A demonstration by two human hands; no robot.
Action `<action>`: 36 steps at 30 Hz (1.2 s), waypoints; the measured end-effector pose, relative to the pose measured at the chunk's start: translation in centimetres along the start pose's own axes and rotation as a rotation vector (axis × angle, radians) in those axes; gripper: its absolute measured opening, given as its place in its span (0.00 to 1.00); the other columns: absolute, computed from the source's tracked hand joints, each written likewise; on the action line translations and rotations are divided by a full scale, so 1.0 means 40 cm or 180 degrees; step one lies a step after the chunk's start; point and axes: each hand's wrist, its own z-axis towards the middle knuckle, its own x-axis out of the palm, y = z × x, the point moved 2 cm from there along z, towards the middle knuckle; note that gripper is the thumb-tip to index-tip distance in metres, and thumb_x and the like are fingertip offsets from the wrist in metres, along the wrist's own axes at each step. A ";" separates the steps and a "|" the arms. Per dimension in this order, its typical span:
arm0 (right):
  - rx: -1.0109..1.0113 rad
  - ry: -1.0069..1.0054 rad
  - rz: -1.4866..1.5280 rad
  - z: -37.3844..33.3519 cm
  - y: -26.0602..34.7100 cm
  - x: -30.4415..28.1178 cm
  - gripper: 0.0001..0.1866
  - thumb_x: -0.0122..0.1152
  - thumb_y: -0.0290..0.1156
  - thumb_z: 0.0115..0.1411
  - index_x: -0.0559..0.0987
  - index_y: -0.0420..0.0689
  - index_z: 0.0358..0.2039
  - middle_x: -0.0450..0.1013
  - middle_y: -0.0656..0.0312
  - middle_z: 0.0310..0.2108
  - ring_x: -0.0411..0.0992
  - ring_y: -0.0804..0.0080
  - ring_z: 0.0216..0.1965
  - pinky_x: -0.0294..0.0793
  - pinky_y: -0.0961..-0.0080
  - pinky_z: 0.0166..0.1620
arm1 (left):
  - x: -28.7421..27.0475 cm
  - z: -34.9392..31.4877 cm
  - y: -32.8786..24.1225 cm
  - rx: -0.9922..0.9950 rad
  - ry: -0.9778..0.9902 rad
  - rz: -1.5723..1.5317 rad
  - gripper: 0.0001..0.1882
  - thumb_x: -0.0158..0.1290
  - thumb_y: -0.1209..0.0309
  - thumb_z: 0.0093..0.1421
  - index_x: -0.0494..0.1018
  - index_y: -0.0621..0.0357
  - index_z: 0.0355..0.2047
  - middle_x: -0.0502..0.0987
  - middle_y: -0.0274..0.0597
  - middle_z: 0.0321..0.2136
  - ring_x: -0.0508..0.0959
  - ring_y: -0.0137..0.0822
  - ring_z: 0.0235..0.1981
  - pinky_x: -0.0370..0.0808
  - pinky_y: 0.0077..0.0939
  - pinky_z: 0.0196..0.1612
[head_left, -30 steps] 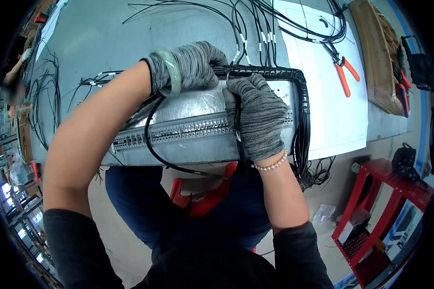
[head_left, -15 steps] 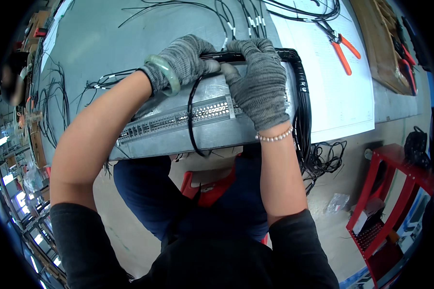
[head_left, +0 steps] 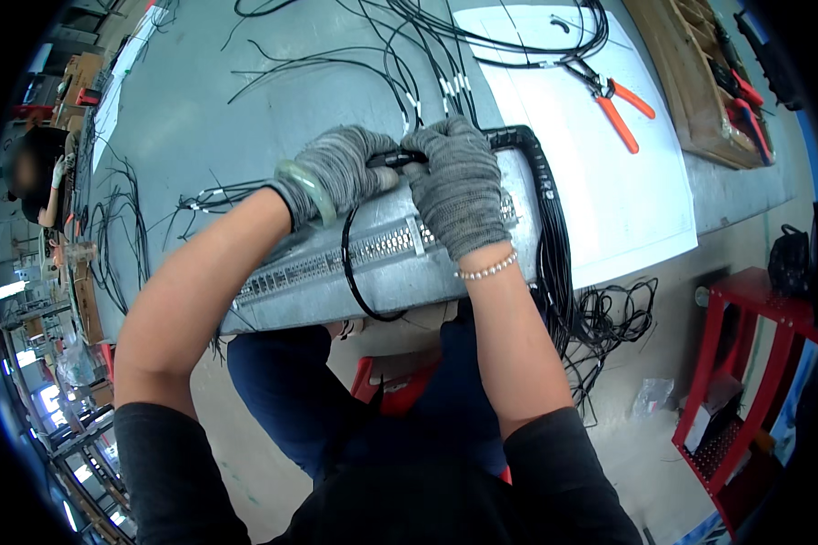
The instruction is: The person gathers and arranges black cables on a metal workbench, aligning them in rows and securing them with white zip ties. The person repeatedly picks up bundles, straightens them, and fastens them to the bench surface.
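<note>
A thick black cable bundle (head_left: pixel 541 168) runs along the back of a grey metal panel, bends at a corner and drops down the right side. My left hand (head_left: pixel 344 171), in a grey knit glove, is closed around the bundle's left part. Close beside it, my gloved right hand (head_left: pixel 456 186) grips the same bundle, thumb and fingers pressed on it. A short black stretch shows between the hands. From below my left hand a loose black strip (head_left: pixel 350 268) hangs in a curve over the slotted metal rail (head_left: pixel 327 259) and past the table edge.
Thin black wires with white labels (head_left: pixel 459 86) fan out behind my hands. Orange-handled pliers (head_left: pixel 620 118) lie on white paper sheets (head_left: pixel 609 209) at the right, near a wooden tool box (head_left: pixel 691 91). A red metal stand (head_left: pixel 727 363) is at lower right. Another person (head_left: pixel 41 173) is at far left.
My hands have drawn slightly closer together on the bundle. The whole view has shifted, so the table sits lower and further left. The other person shows more clearly at far left.
</note>
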 end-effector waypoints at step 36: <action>-0.0137 0.1754 0.1253 0.160 -0.043 -0.008 0.13 0.63 0.25 0.53 0.76 0.38 0.40 0.76 0.53 0.30 0.76 0.65 0.31 0.76 0.73 0.37 | 0.100 -0.083 0.038 0.0797 -0.0862 0.0659 0.21 0.48 0.65 0.58 0.72 0.67 0.47 0.76 0.53 0.42 0.79 0.43 0.42 0.79 0.33 0.41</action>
